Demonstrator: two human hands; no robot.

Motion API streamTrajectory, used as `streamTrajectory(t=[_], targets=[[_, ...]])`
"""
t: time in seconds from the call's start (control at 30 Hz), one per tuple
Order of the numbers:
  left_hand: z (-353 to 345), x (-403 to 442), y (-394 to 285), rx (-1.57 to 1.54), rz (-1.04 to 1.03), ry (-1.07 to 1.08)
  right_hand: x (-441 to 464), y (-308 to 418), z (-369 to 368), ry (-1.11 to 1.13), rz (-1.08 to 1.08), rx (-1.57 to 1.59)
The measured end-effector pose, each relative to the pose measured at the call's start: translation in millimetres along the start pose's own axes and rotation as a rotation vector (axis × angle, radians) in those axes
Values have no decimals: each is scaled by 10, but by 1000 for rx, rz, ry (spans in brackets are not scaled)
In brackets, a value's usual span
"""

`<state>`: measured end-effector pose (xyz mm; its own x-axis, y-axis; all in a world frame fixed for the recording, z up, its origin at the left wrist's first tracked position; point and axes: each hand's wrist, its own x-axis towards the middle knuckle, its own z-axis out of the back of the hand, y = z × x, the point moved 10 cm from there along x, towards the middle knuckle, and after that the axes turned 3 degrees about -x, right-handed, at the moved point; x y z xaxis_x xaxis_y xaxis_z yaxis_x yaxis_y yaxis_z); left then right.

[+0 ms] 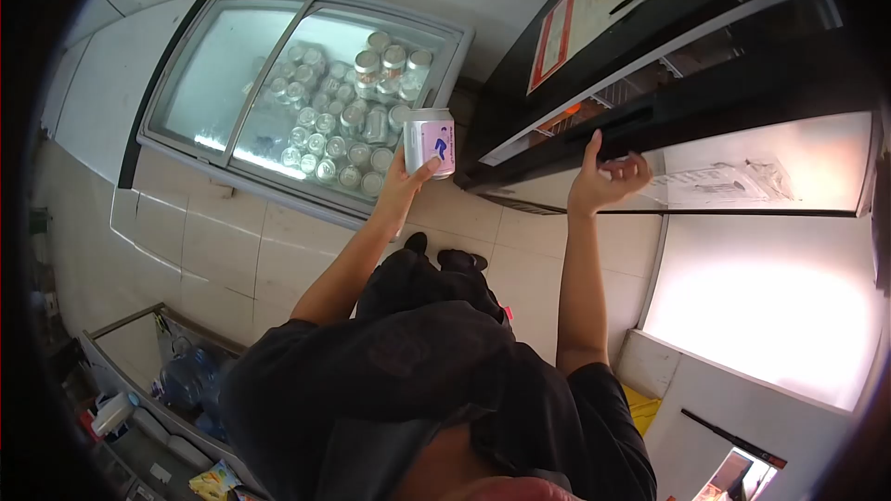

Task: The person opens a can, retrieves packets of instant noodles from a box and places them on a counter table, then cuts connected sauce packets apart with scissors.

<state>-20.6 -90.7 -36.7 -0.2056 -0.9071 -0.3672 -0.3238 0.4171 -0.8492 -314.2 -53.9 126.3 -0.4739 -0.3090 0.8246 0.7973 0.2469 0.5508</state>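
My left hand [405,187] is closed around a silver drink can [431,143] with a pale pink label and a dark blue mark, held up in front of the chest freezer's right corner. Near the black door [705,97] of the upright fridge is my right hand [608,184], one digit pointing up and the others loosely bent, with nothing seen in it. Whether it touches the door I cannot tell. That door stands partly open, and shelves with an orange item [563,118] show through the gap.
The glass-topped chest freezer [252,83] holds many silver cans [327,125], stacked higher at its right end. Papers [594,14] are fixed to the fridge's black side. Behind me on the left, large blue water bottles [186,378] stand by a framed counter. Tiled floor [218,246] lies between.
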Motion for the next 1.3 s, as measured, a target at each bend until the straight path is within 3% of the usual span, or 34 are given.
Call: streamTrajectory(t=[0.07,0.1,0.2,0.3,0.4,0.5,0.57,0.6,0.63,0.77,0.93,1.07,1.2,1.3], targets=[[-134,-41,-139,-32,-132,14,209,-23,-73,13,-14,-136],[80,-468,75,-27,-26,-30,-59,83,-19,137,-34,-222],[-14,31,-190,15,-151,98,285,129,-465,62,184,-294],[-69,165,-226,79,-149,160,315,66,-586,71,69,-280],[-267,180,-123,92,-145,207,308,0,-510,204,-80,-373],[-608,172,-55,158,-158,303,144,-78,-464,438,-181,-251],[-860,137,83,201,-158,350,-139,-24,-222,491,-205,-162],[-1008,102,191,261,-168,387,-212,212,-83,520,-61,-117],[-1160,60,307,320,-185,439,-308,468,88,544,86,-90],[-1893,-346,961,356,-117,826,-853,324,977,567,-200,-251],[-2816,-1397,1769,570,-93,1197,-1178,462,2646,362,-204,-592],[-2958,-2583,2809,680,5,1481,-1807,851,4021,201,-307,-873],[-2952,-4206,3660,574,282,1785,-2676,1312,5377,-7,-597,-948],[-2676,-5083,4351,660,328,1933,-3292,1697,6125,-191,-757,-1038]])
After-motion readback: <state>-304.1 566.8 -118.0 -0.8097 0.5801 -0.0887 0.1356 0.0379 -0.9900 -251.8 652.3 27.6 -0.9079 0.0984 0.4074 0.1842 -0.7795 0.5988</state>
